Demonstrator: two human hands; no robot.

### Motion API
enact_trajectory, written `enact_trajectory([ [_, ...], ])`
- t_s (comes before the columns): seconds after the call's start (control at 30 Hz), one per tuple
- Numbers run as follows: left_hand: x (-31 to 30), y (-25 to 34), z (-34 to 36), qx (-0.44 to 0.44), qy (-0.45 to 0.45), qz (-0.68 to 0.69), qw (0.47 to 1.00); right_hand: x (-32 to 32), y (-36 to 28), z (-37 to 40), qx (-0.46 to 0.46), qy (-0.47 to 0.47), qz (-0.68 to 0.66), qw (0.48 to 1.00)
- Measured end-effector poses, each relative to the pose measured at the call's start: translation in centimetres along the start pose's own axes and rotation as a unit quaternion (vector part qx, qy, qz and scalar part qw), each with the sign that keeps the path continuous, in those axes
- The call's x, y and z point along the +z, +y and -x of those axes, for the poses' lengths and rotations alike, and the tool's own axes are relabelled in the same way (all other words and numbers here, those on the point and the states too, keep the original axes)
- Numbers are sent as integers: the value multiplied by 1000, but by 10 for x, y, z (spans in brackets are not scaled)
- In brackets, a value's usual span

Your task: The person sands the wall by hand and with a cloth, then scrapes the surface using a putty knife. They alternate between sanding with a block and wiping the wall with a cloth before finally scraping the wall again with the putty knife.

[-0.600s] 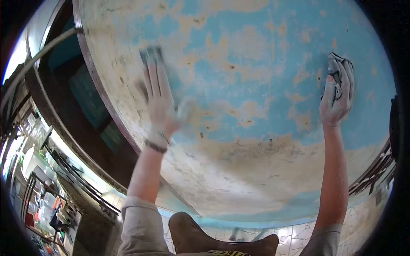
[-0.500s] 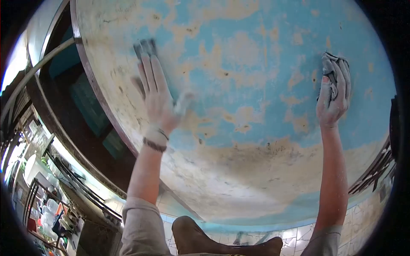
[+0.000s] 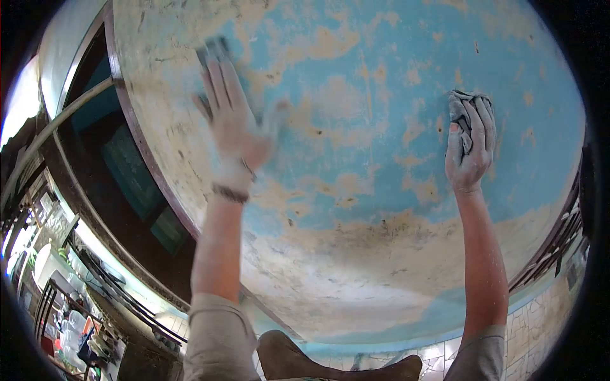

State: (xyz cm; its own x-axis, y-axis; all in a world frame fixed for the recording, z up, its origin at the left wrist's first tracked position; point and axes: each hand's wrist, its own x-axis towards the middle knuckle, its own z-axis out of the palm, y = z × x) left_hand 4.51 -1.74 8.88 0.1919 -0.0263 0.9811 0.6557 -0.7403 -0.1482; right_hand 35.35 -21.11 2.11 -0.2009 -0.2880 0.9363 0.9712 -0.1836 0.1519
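Observation:
My left hand (image 3: 236,130) lies flat against the patchy wall (image 3: 343,101), its fingers stretched over a dark sheet that looks like sandpaper (image 3: 211,49). The sheet shows beyond the fingertips and at the side of the palm; the rest is hidden under the hand. Motion blurs this hand and its thumb. On the right, my right hand (image 3: 469,162) presses a bunched grey cloth (image 3: 471,96) to the blue paint, fingers curled over it. Pale dust coats both hands. Blue paint, beige bare patches and small dark pits mark the wall.
Left of the wall is a dark-framed opening (image 3: 136,171) with a pipe (image 3: 57,127) across it. Shelving with containers (image 3: 76,324) stands at lower left. Metal bars (image 3: 549,247) edge the right side. Below lies a cracked-tile floor (image 3: 527,330).
My left hand has slid upward along the wall with the sandpaper. The view has shifted, so the wall appears lower and further left; my right hand stays at about the same spot on it.

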Motion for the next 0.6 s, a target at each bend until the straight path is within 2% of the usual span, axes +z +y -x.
enact_trajectory([
  [0.03,4,9,34,5,-7,23,1000,1,0,1,1,-1,0,1000],
  [0.1,3,41,113,-35,-75,23,996,1,1,2,3,1,4,1000],
  [0.2,10,47,140,-34,-92,-2,995,-1,-1,0,5,1,-1,1000],
  [0.27,-6,49,60,-35,-82,10,996,-2,-1,-1,1,-7,-3,1000],
  [0.33,0,31,-15,27,-20,-64,997,-2,-1,1,1,-9,-3,1000],
  [0.43,11,27,-54,21,33,-25,999,-1,1,0,5,-6,2,1000],
  [0.53,1,64,22,-9,-23,54,998,0,-3,-2,6,-6,-3,1000],
  [0.6,2,77,68,2,-28,49,998,-2,0,-1,-1,-5,-5,1000],
])
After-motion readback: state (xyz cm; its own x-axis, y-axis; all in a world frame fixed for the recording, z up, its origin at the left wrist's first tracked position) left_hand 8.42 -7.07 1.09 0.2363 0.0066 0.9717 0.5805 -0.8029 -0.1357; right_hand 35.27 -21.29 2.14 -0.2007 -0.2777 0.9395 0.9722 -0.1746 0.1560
